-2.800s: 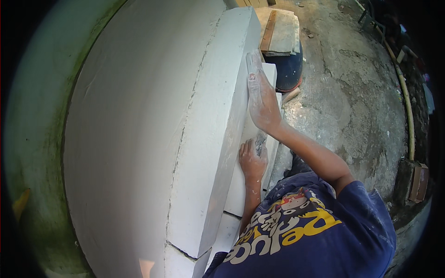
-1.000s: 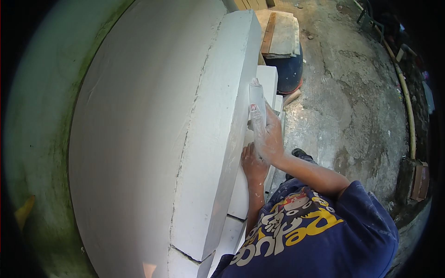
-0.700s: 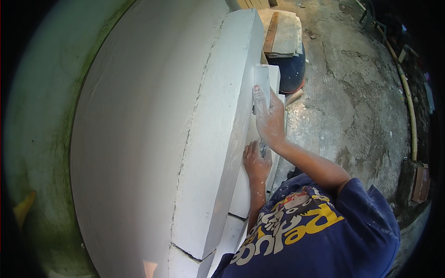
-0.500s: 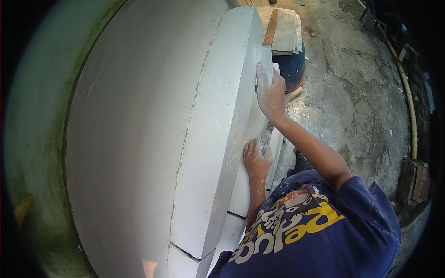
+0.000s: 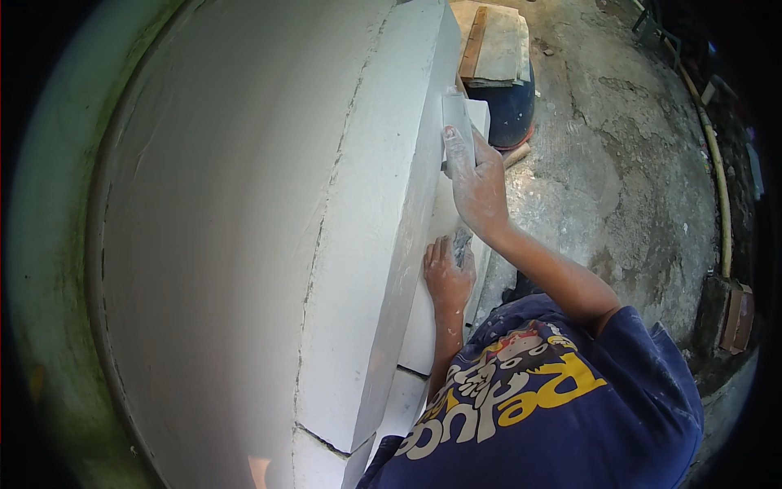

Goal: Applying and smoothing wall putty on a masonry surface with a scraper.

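My right hand (image 5: 482, 186), dusted with white powder, is closed around a flat, pale grey rectangular block (image 5: 458, 112). Its thumb lies along the block's face, and the block is against the narrow side of a long white plastered ledge (image 5: 379, 187). Nearer to me, my left hand (image 5: 449, 275) rests against the white surface below that ledge. Between its thumb and fingers is a small grey, crumpled-looking thing (image 5: 462, 244) that I cannot make out clearly.
A broad white plastered surface (image 5: 220, 228) fills the left, with a crack along the ledge. A dark blue drum (image 5: 513, 110) stands ahead, topped by boards (image 5: 498, 50). Rough concrete ground (image 5: 619, 163) lies to the right, with a bamboo pole (image 5: 721, 196) along its edge.
My right hand and the block have come slightly nearer to me along the ledge's side. My left hand has stayed almost in place. The whole view has shifted a little.
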`<state>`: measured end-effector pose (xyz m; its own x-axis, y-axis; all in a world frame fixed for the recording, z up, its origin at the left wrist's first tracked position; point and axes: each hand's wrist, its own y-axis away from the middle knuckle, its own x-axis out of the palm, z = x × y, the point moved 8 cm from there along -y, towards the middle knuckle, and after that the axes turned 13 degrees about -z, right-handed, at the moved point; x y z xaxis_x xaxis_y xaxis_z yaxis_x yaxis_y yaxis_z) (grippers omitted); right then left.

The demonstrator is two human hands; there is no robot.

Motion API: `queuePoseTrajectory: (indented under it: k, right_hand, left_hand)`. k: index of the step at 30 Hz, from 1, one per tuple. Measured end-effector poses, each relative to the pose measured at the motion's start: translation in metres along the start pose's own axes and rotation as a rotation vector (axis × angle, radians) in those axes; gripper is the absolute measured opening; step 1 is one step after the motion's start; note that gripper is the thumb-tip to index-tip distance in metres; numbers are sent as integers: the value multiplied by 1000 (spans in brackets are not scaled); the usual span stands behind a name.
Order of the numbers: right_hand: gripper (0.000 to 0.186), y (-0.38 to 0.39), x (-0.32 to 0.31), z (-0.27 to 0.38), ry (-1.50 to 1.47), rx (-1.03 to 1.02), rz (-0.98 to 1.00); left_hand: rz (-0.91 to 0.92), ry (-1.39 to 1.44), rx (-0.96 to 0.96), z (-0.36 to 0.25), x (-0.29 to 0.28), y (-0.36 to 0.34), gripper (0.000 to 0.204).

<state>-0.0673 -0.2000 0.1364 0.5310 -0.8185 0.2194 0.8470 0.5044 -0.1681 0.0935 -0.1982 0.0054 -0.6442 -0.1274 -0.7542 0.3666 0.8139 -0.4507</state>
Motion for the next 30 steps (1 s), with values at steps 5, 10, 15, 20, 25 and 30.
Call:
queuePoseTrajectory:
  k: [5, 10, 15, 20, 25, 30]
  right_hand:
    - [50, 22, 0, 2, 4, -244, -35]
    - [42, -43, 1, 0, 23, -147, -151]
    - [61, 43, 16, -1, 2, -113, 78]
    - [60, -31, 26, -14, -74, -2, 114]
    - [59, 33, 18, 17, 59, -241, 81]
    - [63, -23, 16, -8, 114, -84, 54]
  left_hand:
    - [-48, -46, 126, 4, 3, 5, 35]
    - [24, 0, 24, -10, 0, -2, 37]
    - [-59, 42, 71, -8, -9, 3, 34]
    - [22, -9, 38, -9, -3, -3, 33]
    - [-74, -39, 188, 8, 4, 9, 35]
    - [43, -8, 21, -6, 2, -3, 38]
